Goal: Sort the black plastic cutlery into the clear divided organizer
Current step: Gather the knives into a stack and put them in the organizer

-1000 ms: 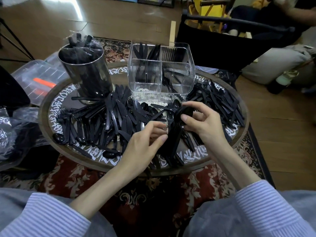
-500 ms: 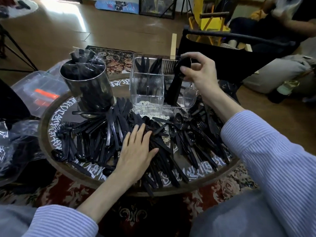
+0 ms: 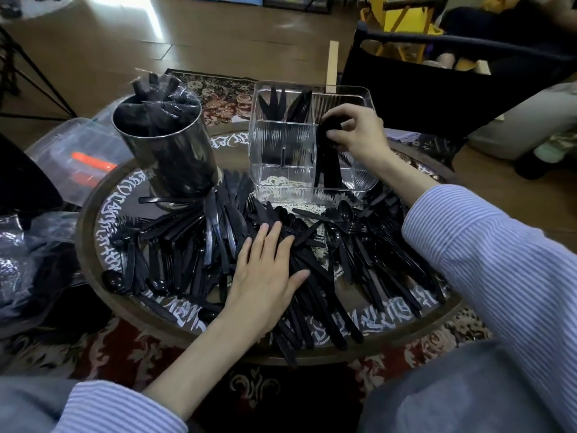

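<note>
Lowering a bundle of spoons (image 3: 327,157) into the near right section of the organizer (image 3: 282,157), my right hand (image 3: 359,132) pinches their tops while their handles stand inside the clear wall. My left hand (image 3: 265,276) lies flat, fingers straight, on the loose cutlery (image 3: 193,245) heaped over the table (image 3: 93,214) in front of the organizer. I judge this the drop-off step, with most of the sorting left. Next I should let go of the bundle, then gather another batch of one kind.

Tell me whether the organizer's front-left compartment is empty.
Empty: the clear organizer's front-left compartment shows only the table's pattern through it.
</note>
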